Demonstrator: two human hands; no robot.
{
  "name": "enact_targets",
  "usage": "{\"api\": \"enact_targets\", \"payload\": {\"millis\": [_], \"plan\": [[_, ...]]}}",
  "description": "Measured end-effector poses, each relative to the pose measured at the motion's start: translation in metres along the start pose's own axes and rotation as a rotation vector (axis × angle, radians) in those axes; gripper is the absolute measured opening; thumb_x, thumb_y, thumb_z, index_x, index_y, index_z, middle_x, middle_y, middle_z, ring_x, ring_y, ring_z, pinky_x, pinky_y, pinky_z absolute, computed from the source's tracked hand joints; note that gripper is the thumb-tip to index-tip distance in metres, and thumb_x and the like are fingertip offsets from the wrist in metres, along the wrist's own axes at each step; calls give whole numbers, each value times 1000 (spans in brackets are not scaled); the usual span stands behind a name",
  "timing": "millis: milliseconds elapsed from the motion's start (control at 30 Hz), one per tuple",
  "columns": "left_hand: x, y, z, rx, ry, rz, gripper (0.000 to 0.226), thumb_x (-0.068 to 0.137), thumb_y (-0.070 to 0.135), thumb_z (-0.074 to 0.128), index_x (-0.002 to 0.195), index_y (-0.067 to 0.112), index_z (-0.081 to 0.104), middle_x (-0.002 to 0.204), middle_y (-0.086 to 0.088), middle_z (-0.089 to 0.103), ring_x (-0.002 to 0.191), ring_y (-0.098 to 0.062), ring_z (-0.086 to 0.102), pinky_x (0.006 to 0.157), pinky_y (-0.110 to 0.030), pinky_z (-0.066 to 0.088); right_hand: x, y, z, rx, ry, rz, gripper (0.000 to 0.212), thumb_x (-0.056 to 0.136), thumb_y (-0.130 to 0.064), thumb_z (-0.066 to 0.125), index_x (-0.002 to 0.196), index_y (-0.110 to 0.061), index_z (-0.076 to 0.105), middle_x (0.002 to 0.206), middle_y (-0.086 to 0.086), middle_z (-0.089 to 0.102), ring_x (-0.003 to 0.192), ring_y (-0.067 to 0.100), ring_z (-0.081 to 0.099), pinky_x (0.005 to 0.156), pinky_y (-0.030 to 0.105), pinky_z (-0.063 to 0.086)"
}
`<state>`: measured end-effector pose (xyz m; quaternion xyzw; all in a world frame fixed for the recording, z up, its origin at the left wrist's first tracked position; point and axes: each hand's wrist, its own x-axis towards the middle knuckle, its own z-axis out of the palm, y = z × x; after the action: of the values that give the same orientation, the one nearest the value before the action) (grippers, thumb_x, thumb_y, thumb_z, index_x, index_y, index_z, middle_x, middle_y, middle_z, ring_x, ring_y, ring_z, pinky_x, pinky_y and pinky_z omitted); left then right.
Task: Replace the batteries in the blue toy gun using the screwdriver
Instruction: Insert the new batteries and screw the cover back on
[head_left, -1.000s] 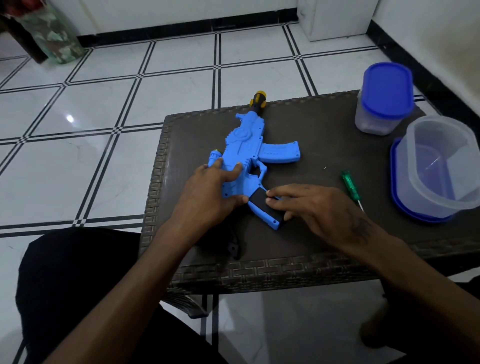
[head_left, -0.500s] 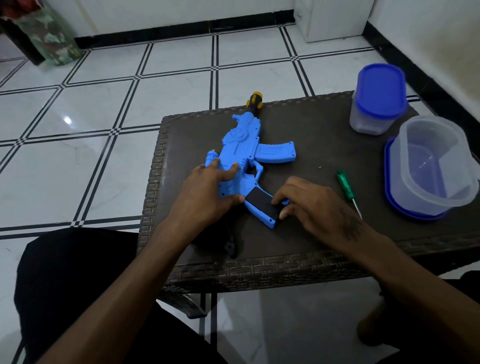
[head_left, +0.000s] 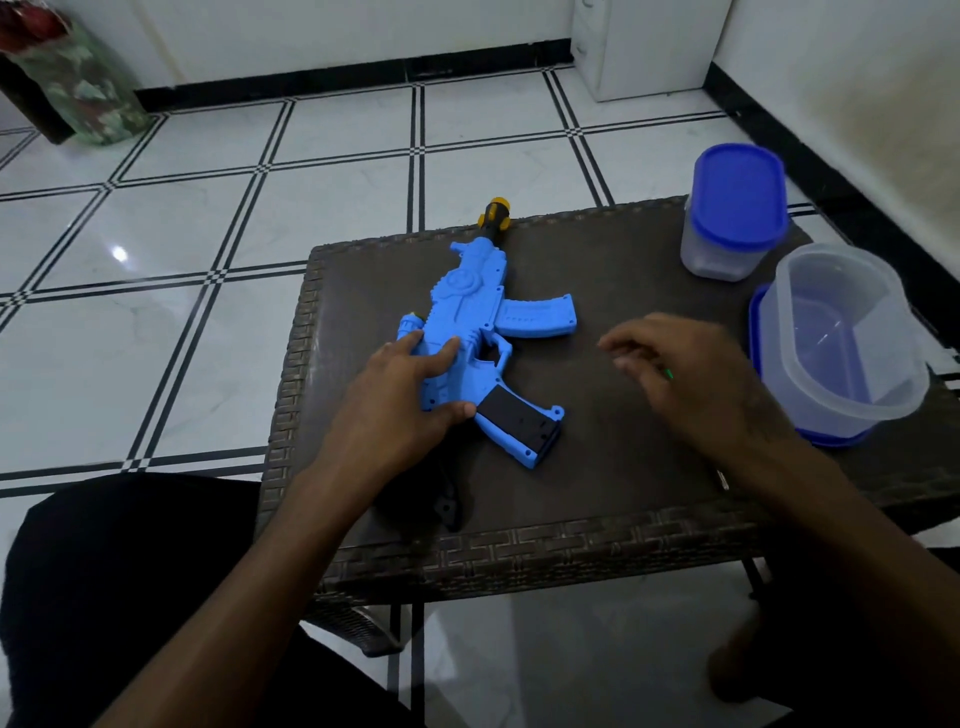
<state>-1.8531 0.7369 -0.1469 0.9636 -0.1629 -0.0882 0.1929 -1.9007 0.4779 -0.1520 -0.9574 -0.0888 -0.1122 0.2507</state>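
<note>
The blue toy gun (head_left: 467, 312) lies flat on the dark woven table (head_left: 597, 493), its yellow-black muzzle (head_left: 496, 213) at the far edge. A black battery cover (head_left: 519, 421) sits in its grip. My left hand (head_left: 405, 395) grips the gun's body, thumb beside the black cover. My right hand (head_left: 685, 374) hovers, blurred, to the right of the gun with fingers spread, over the green screwdriver (head_left: 669, 372). Only a speck of the green handle and the metal tip near my wrist show.
A closed clear tub with a blue lid (head_left: 735, 213) stands at the table's far right. An open clear tub (head_left: 841, 343) sits on its blue lid at the right edge. A black part (head_left: 448, 501) lies under my left wrist. White tiled floor surrounds the table.
My right hand has left the gun's grip and moved right, over the screwdriver. The black cover is now uncovered. My left hand stays on the gun.
</note>
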Motion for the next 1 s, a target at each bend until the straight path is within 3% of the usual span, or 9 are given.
{"api": "enact_targets", "payload": {"millis": [100,300,400,633,833,1000], "plan": [[0,1,1,14,14,4,72,82,46,69,145,36,37,158,-5,24,144,-25,26,112,-40,30,12,13,-10,-97,-126,194,27,98,-10,53,122,-6,62,116,14,61,107,25,57,93,33,44],[1,2,2,-6,13,9,72,82,44,70,145,32,39,157,-7,27,143,-27,27,111,-41,31,40,21,-10,-260,-245,273,24,97,-12,56,119,-10,65,119,11,63,106,24,58,95,35,47],[0,2,1,-13,5,5,72,82,44,70,146,33,38,157,-6,26,143,-26,26,110,-40,31,51,20,-9,-286,-406,323,28,97,-15,56,124,-10,62,125,11,59,113,25,57,99,36,46],[1,0,2,-11,8,9,71,82,45,69,145,34,38,158,-6,25,144,-27,25,110,-41,31,51,30,2,-333,-336,243,17,96,-18,58,109,-10,64,111,9,59,98,22,56,85,32,45],[1,0,4,0,9,14,70,83,47,67,145,36,37,158,-4,24,144,-25,24,110,-41,31,42,36,12,-400,-218,54,12,99,-30,46,99,-20,53,94,-4,47,85,10,44,73,27,40],[1,-1,5,6,8,10,70,84,48,66,146,37,36,159,-4,22,145,-25,21,112,-42,28,33,27,7,-116,-76,-18,5,89,-19,60,90,-16,56,82,-4,56,72,9,52,66,29,50]]}}
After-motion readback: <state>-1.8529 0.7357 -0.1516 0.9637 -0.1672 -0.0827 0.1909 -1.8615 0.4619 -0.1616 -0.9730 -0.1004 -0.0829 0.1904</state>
